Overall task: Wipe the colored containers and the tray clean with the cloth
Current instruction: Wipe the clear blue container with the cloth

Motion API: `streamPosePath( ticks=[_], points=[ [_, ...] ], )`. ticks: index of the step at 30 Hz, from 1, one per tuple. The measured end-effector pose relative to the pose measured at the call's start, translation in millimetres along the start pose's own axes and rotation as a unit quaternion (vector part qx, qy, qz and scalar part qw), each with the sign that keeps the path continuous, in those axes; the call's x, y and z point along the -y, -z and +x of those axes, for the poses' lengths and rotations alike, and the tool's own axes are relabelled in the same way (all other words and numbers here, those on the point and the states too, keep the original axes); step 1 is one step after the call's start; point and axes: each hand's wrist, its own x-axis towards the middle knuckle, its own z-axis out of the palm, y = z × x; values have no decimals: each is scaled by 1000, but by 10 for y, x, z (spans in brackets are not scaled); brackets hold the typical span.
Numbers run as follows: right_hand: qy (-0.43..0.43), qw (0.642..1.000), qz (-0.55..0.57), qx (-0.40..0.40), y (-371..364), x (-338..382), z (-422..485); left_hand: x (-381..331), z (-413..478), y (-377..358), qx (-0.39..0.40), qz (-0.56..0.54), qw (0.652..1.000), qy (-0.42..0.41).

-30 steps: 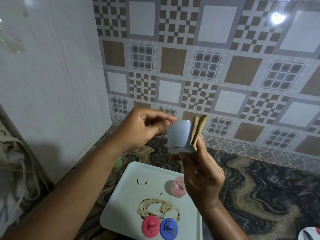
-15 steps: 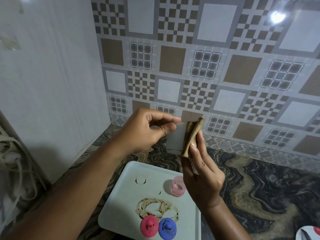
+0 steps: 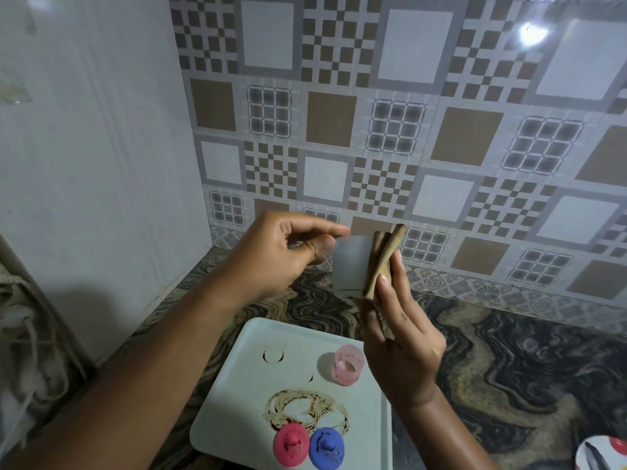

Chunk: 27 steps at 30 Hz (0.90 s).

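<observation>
Head view: one pale container [image 3: 351, 262] held in the air beyond far edge of tray [image 3: 237, 395], long axis roughly upright, open end lost in blur. Pinched at upper left by left hand [image 3: 281, 252], fingers curled. Folded brown cloth [image 3: 381, 262] standing on end against its right side, tip leaning right, clamped between thumb and fingers of right hand [image 3: 403, 351]. On tray: one pink container [image 3: 347, 364], upright, contents not discernible; one pink lid [image 3: 291, 449]; one blue lid [image 3: 326, 451]; one brown smear [image 3: 305, 412].

Brown-and-grey checked glossy wall tiles [image 3: 468, 137] ahead of me; plain white side wall [image 3: 95, 164] on my left; dark swirled marble counter [image 3: 509, 368] below; white plate [image 3: 597, 452] at my right edge
</observation>
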Motion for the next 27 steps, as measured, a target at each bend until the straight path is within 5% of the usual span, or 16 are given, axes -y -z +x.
streamPosePath(
  ticks=[6, 14, 27],
  points=[
    [-12, 999, 27, 11, 37, 9, 0, 118, 7, -73, 21, -142, 987, 66],
    [-3, 1000, -4, 15, 14, 21, -32, -34, -7, -189, -44, 28, 998, -29],
    [-65, 998, 16, -5, 44, 56, -39, 9, 14, -36, 19, -102, 994, 15]
  ],
)
